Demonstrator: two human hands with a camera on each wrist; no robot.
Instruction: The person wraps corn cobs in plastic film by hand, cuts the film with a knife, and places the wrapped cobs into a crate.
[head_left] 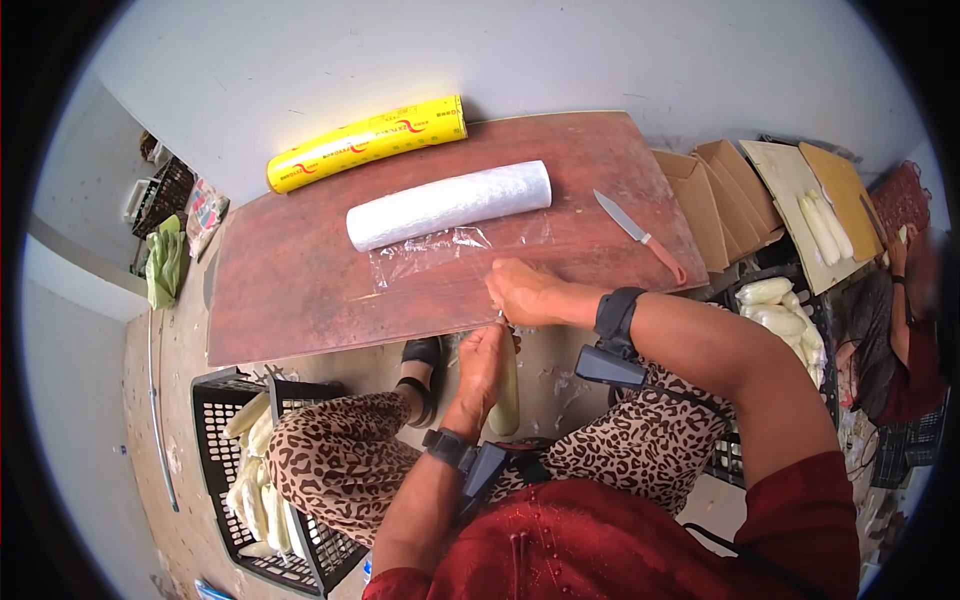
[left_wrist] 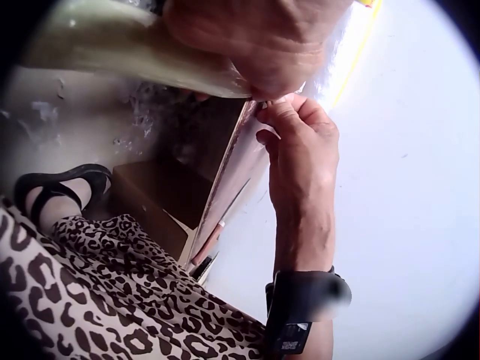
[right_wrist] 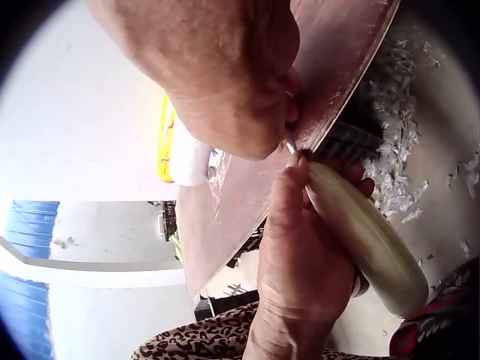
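Note:
A pale green, long vegetable [right_wrist: 369,238] hangs below the table's front edge, its upper end in the left hand [right_wrist: 300,255], whose fingers curl round it. In the head view the left hand [head_left: 482,362] covers part of the vegetable [head_left: 506,395]. The right hand [head_left: 525,292] is just above, at the table edge; its thumb and fingers pinch a thin, twisted whitish end [right_wrist: 292,144] at the vegetable's tip. The left wrist view shows the right hand [left_wrist: 304,154] touching the left hand [left_wrist: 259,37], with shiny film round the vegetable [left_wrist: 135,45].
On the reddish table [head_left: 290,290] lie a clear film roll [head_left: 450,204], a yellow roll [head_left: 367,143] and a knife [head_left: 640,235]. Black crates with wrapped vegetables [head_left: 783,318] stand at both sides. Film scraps [right_wrist: 394,142] litter the floor. Another person [head_left: 900,320] sits at the far right.

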